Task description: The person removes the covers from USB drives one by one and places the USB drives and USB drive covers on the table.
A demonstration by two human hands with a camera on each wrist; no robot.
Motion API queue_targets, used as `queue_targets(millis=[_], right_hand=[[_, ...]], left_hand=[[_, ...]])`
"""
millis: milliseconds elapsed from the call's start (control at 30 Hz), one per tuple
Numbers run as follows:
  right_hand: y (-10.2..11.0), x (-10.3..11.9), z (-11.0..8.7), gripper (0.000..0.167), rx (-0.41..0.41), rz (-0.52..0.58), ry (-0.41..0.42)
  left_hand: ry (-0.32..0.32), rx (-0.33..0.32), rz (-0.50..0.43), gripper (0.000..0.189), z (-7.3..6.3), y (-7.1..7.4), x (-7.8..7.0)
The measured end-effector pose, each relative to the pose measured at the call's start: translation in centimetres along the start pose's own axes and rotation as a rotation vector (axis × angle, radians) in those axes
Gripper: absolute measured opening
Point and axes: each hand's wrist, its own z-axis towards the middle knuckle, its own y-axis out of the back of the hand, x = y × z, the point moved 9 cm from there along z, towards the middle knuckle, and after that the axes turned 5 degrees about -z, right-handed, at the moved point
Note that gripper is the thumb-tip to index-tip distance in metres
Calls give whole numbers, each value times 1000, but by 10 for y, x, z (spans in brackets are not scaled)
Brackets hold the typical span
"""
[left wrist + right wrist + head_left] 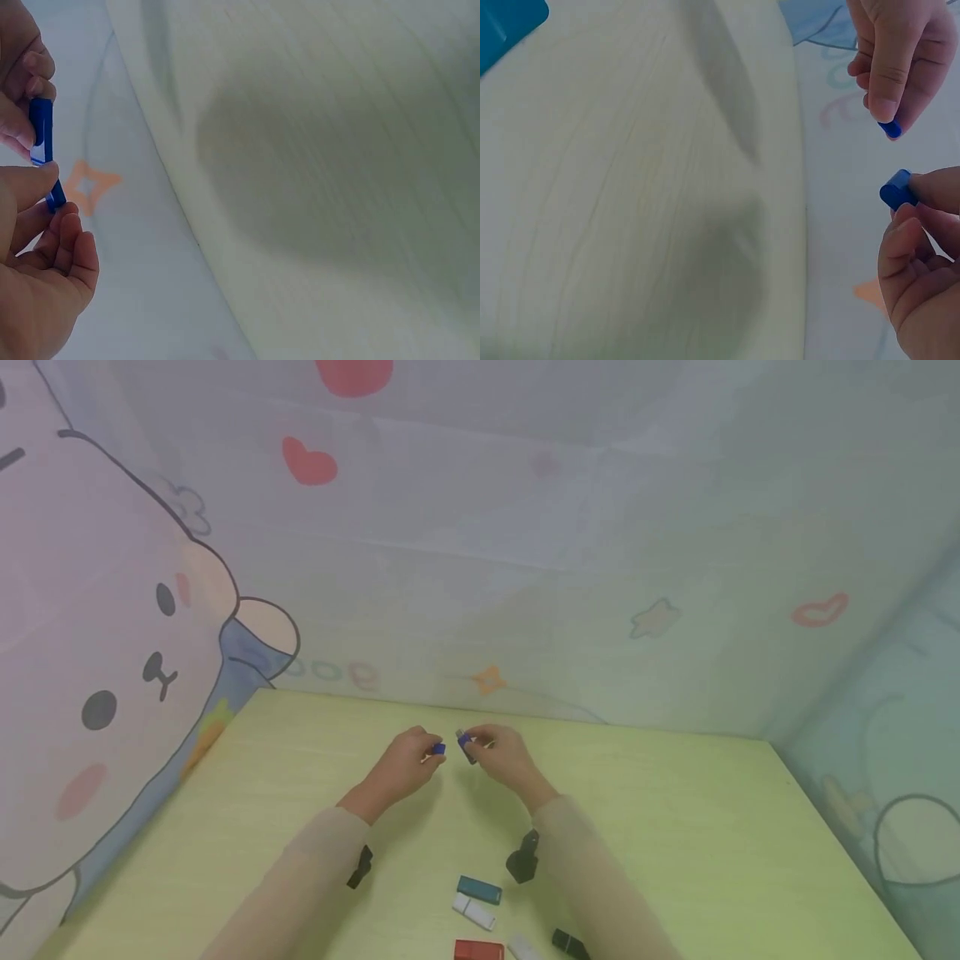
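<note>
Above the far middle of the table, both hands are raised close together with a small gap between them. My left hand point(408, 762) pinches a small blue cap point(439, 749) between thumb and fingers. In my right hand point(507, 757) a blue USB stick point(468, 749) is pinched, its metal plug bare and pointing up and away. The right wrist view shows the blue cap point(890, 129) mostly covered by the left fingertips, apart from the stick's rounded blue end point(897, 191). Part of the stick is hidden by the right fingers.
Several USB sticks lie at the table's near side between the forearms: teal point(479, 890), white point(474, 912), red point(479, 951), another white one point(524, 947) and black point(570, 943). A printed cloth point(480, 568) hangs behind the table's far edge.
</note>
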Motion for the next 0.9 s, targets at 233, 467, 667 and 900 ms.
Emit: queue_targets(millis=[233, 467, 667, 900], right_hand=[[-13, -16, 3, 33, 34, 119, -79], [-27, -29, 7, 32, 40, 112, -103], [-34, -40, 7, 33, 51, 108, -132], [-45, -47, 9, 33, 81, 64, -138]], left_hand=[[21, 13, 24, 22, 3, -10, 10], [57, 41, 25, 30, 1, -19, 21], [68, 43, 23, 26, 4, -27, 27], [110, 67, 31, 19, 5, -36, 37]])
